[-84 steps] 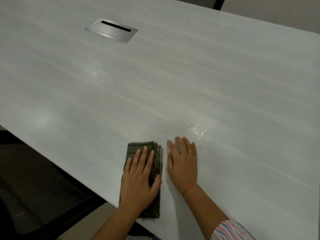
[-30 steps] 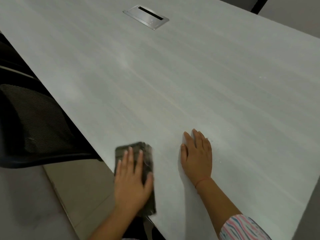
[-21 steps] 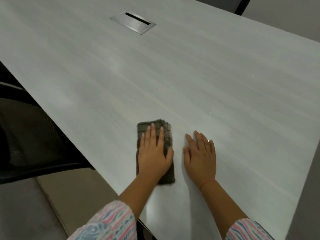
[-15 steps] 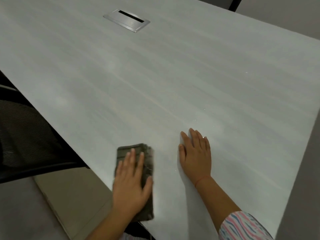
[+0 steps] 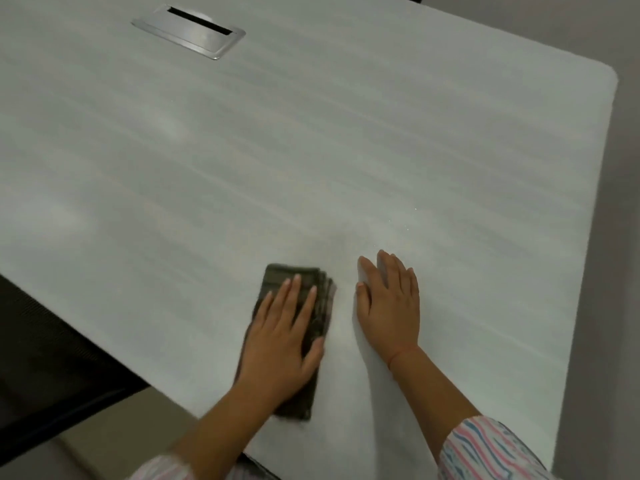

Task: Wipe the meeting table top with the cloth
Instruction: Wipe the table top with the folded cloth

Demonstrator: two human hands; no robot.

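Pressing flat, the left hand point(image 5: 280, 344) rests on a dark olive-green, folded fabric cloth point(image 5: 294, 273) lying on the pale grey, wood-grained meeting table top point(image 5: 346, 150). Take the rectangular brushed-metal cable hatch point(image 5: 188, 31) set into the table as the mark. The cloth sits well apart from it, on the person's side and somewhat to its right, with its near end close to the table's edge.

The left fingers point(image 5: 292, 296) lie straight and slightly spread over the cloth, with the thumb along its right edge. Nothing is curled or pinched, so the cloth is only pinned under the palm. The right hand point(image 5: 389, 306), further right of the hatch again, is just beside the cloth without touching it. It lies palm-down on bare table with its fingers straight and close together, holding nothing and probably bracing.

The cloth looks soft, light and limp, folded in several layers that show staggered along its right edge. On this smooth top it should slide readily, but the layers may creep apart. A flat palm over the middle, with the fingers reaching towards the leading end, suits it best, since a pinched corner would likely let it unfold. The wide stretch towards the hatch probably needs passes yet.
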